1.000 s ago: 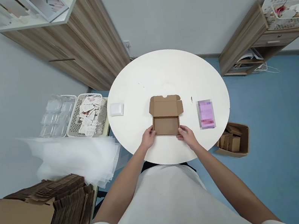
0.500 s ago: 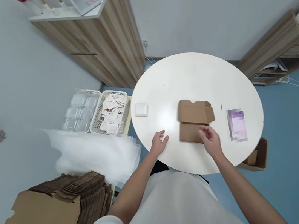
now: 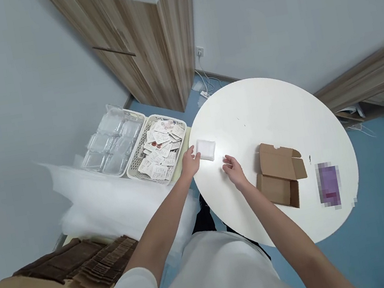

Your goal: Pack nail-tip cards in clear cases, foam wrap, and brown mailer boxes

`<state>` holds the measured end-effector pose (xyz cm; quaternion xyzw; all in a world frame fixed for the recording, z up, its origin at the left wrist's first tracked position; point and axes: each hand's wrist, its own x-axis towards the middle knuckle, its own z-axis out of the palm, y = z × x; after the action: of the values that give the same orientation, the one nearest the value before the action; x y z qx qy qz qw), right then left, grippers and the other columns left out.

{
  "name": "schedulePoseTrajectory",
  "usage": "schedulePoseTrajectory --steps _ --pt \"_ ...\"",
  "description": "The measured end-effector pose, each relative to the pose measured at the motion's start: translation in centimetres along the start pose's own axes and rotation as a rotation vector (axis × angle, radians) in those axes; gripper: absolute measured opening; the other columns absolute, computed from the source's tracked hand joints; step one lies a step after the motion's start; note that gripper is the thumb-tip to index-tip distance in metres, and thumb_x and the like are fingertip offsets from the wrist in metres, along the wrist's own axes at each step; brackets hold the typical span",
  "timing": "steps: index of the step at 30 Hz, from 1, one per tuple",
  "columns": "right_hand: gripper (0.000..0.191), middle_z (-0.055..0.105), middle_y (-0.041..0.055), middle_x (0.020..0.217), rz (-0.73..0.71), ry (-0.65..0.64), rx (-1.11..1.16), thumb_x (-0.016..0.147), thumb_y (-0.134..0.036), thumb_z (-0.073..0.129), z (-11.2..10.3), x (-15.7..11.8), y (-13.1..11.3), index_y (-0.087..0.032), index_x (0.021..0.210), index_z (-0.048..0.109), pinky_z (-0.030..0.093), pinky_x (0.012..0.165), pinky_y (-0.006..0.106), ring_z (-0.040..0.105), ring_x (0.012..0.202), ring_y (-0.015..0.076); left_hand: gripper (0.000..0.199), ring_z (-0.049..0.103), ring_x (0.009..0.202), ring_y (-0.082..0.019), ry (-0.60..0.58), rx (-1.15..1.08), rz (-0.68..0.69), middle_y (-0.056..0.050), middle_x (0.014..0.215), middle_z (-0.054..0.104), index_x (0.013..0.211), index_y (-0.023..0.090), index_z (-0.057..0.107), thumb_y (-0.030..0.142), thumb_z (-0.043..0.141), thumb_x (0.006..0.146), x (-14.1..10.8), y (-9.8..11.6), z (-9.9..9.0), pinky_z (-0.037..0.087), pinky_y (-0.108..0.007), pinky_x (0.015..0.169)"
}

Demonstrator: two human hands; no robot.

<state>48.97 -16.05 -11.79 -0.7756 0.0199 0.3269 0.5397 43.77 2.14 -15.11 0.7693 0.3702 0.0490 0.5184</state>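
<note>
My left hand point(image 3: 190, 163) is at the left edge of the round white table point(image 3: 262, 102), its fingers apart. Thumb and fingertips come close to a small white wrapped packet point(image 3: 207, 150); whether they touch it I cannot tell. On the packet's right is my right hand point(image 3: 234, 170), empty, with loosely curled fingers that stay apart. Beyond my right forearm an open cardboard box point(image 3: 278, 161) rests on the table with its lid folded back.
A blurred purple item point(image 3: 329, 183) lies on the table's right side. Left of the table are a basket of printed cards point(image 3: 136, 165), a basket of clear plastic cases point(image 3: 113, 145), white wrapping sheets point(image 3: 112, 196) and stacked flat cardboard boxes point(image 3: 69, 268).
My right hand has left the cardboard box and moved left toward the white packet. My left hand has come up beside the packet. The view has shifted left.
</note>
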Motion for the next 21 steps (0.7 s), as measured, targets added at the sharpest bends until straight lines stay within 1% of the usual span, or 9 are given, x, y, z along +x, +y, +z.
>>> schedulePoseTrajectory --steps 3,5,7,9,12,16,21 --pt "0.062 0.043 0.0065 0.126 -0.032 -0.031 -0.043 0.068 -0.026 0.051 1.3 2.0 -0.6 -0.027 0.128 0.034 0.046 0.078 0.031 0.051 0.095 0.0159 0.048 0.057 0.082 -0.018 -0.031 0.033 0.051 -0.012 0.112 0.052 0.125 0.016 0.044 0.030 0.051 0.079 1.0 0.6 0.2 0.042 -0.032 0.082" --pt "0.065 0.041 0.0059 0.129 -0.062 -0.067 -0.056 0.068 -0.024 0.051 2.1 2.9 -1.0 -0.028 0.130 0.031 0.046 0.079 0.031 0.050 0.096 0.0162 0.046 0.057 0.079 -0.017 -0.070 0.059 0.095 -0.011 0.111 0.052 0.124 0.016 0.045 0.026 0.050 0.080 1.2 0.8 0.4 0.042 -0.032 0.082" --pt "0.066 0.040 0.0062 0.129 -0.097 -0.090 -0.058 0.069 -0.022 0.050 2.8 3.6 -1.3 -0.026 0.131 0.030 0.045 0.080 0.032 0.051 0.094 0.0164 0.045 0.058 0.078 -0.017 -0.109 0.066 0.108 -0.010 0.110 0.054 0.124 0.016 0.045 0.022 0.050 0.079 1.3 0.9 0.4 0.043 -0.031 0.081" --pt "0.064 0.041 0.0066 0.129 -0.122 -0.087 -0.055 0.069 -0.022 0.050 3.1 3.9 -1.2 -0.025 0.130 0.032 0.045 0.082 0.033 0.052 0.091 0.0164 0.046 0.058 0.076 -0.016 -0.132 0.046 0.083 -0.009 0.108 0.055 0.124 0.016 0.046 0.020 0.051 0.078 1.2 0.9 0.4 0.044 -0.031 0.080" --pt "0.061 0.044 0.0064 0.127 -0.134 -0.052 -0.044 0.069 -0.023 0.051 3.1 3.9 -0.6 -0.024 0.128 0.036 0.044 0.083 0.034 0.052 0.087 0.0153 0.049 0.057 0.076 -0.014 -0.164 -0.050 0.023 -0.008 0.107 0.057 0.124 0.017 0.045 0.017 0.053 0.076 1.0 0.5 0.5 0.045 -0.029 0.076" --pt "0.060 0.047 0.0074 0.122 -0.167 -0.033 -0.005 0.068 -0.022 0.054 2.6 3.2 0.5 -0.021 0.126 0.040 0.043 0.084 0.032 0.052 0.083 0.0129 0.055 0.056 0.080 -0.013 -0.195 -0.235 -0.028 -0.008 0.110 0.056 0.125 0.017 0.045 0.012 0.055 0.071 0.1 -0.1 1.0 0.047 -0.026 0.072" --pt "0.060 0.050 0.0069 0.117 -0.142 -0.045 0.043 0.067 -0.022 0.054 1.1 1.7 1.7 -0.023 0.125 0.040 0.046 0.079 0.032 0.054 0.079 0.0123 0.055 0.057 0.077 -0.011 -0.175 -0.379 -0.097 -0.009 0.111 0.056 0.120 0.017 0.049 0.012 0.060 0.066 -2.4 0.0 2.0 0.048 -0.026 0.072"
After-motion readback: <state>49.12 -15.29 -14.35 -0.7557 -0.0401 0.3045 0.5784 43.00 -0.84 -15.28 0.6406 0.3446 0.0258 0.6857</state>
